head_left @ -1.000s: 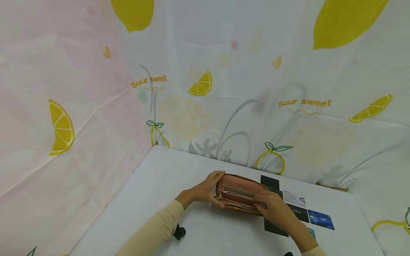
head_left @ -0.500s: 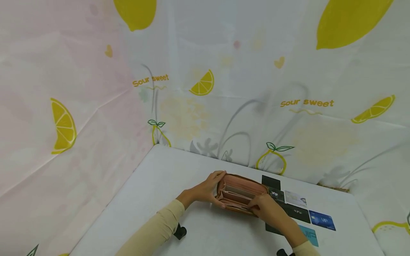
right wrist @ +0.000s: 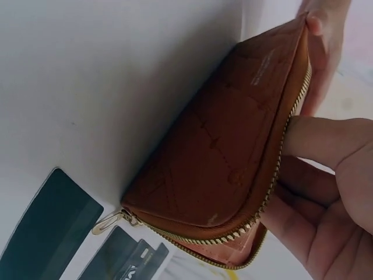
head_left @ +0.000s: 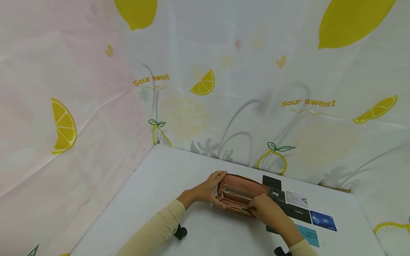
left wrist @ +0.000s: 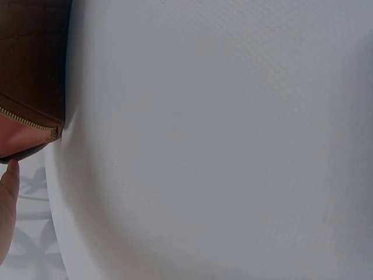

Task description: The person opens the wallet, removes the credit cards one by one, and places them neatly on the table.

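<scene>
A brown zip-around wallet (head_left: 237, 210) stands unzipped on the white table, its pink pockets facing up. At its left end my left hand (head_left: 206, 189) grips it, thumb at the near edge and fingers at the far edge. My right hand (head_left: 267, 211) reaches into the front of the wallet near its right end. In the right wrist view, the thumb and fingers of that hand (right wrist: 326, 192) go in behind the gold zipper; their tips are hidden, so what they hold does not show. The left wrist view catches only one corner of the wallet (left wrist: 35, 76) and a fingertip.
Several cards lie right of the wallet, among them a blue card (head_left: 323, 221), a teal card (head_left: 309, 234), a white card (head_left: 296, 199) and a black card (head_left: 272, 182). A black object (head_left: 180, 233) lies by the left forearm. A lemon-print backdrop (head_left: 205, 117) rises behind the table.
My right hand has moved left and down along the wallet's opening, to its front pocket. The teal card has come into fuller view. My left hand keeps its grip.
</scene>
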`<control>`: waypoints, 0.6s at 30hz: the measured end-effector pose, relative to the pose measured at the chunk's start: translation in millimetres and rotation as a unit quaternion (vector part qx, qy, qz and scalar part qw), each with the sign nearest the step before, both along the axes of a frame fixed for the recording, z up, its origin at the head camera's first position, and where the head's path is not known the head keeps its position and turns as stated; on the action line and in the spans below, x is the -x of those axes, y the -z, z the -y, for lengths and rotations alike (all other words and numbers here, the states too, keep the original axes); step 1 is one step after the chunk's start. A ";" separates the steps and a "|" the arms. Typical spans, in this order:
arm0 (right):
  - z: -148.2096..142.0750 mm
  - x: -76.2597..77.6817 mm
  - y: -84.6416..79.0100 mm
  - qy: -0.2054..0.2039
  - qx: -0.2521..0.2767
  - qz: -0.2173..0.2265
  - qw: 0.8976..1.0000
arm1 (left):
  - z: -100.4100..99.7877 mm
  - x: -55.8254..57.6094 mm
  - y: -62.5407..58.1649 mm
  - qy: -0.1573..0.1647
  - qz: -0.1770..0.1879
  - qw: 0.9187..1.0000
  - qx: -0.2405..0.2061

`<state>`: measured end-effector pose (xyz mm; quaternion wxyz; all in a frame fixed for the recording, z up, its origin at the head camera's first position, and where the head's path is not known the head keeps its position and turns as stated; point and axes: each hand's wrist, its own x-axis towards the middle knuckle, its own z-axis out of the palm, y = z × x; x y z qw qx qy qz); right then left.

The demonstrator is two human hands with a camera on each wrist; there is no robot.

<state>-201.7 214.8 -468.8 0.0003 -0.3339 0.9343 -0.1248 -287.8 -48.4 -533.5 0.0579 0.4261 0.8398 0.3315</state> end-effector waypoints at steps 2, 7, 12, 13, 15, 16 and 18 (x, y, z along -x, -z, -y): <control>-0.6 -0.5 -1.3 -0.003 0.008 0.009 1.000 | -0.4 -0.2 -0.6 0.000 0.001 1.000 0.000; -0.7 -1.5 -3.1 -0.007 0.014 0.008 1.000 | -1.2 -1.0 -2.1 0.000 0.001 1.000 0.002; 4.6 -3.0 -0.2 0.020 -0.038 -0.049 0.998 | -1.5 -1.5 -2.4 -0.004 0.008 1.000 0.006; 6.4 -3.9 0.7 0.027 -0.053 -0.066 0.996 | -1.5 -1.4 -2.4 -0.005 0.010 1.000 0.006; 10.0 -6.2 2.2 0.043 -0.084 -0.095 0.991 | -1.6 -1.1 -2.6 -0.008 0.013 1.000 0.008; 11.7 -7.3 3.0 0.048 -0.098 -0.107 0.988 | -1.6 -0.9 -2.6 -0.008 0.014 1.000 0.008; 13.9 -9.0 4.6 0.056 -0.118 -0.128 0.983 | -1.7 -0.1 -2.4 -0.008 0.016 1.000 0.006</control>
